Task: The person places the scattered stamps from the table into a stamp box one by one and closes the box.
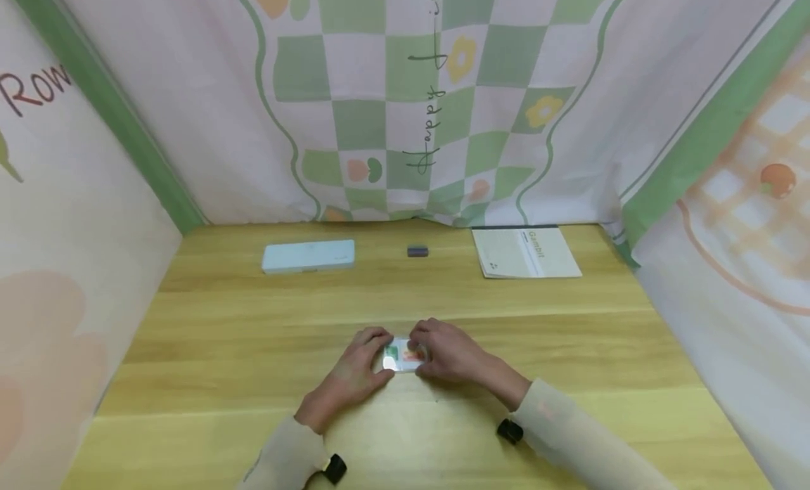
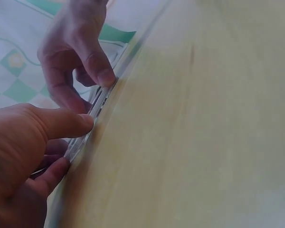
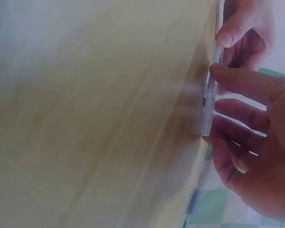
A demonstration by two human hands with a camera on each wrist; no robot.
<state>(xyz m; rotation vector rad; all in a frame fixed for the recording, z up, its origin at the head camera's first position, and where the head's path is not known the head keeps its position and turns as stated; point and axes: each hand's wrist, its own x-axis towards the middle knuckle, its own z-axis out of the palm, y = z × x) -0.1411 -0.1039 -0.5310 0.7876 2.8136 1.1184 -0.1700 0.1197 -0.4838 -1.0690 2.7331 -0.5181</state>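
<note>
A small flat clear plastic case (image 1: 392, 364), with a green patch at its left and an orange-red one at its right, lies low at the tabletop's middle. My left hand (image 1: 356, 368) grips its left edge, thumb near, fingers far. At the opposite end, my right hand (image 1: 451, 354) holds it between thumb and fingers, with a fingertip over the orange-red patch. Seen edge-on in the left wrist view, the case (image 2: 100, 100) looks thin and layered. The right wrist view shows the right thumb on the near edge of the case (image 3: 208, 108).
On the wooden table (image 1: 253, 377), a pale blue pencil case (image 1: 309, 256) lies at the back left. A small dark block (image 1: 418, 252) sits at the back middle, and a notebook (image 1: 512, 254) at the back right. Printed curtains (image 1: 354, 124) enclose the back and sides.
</note>
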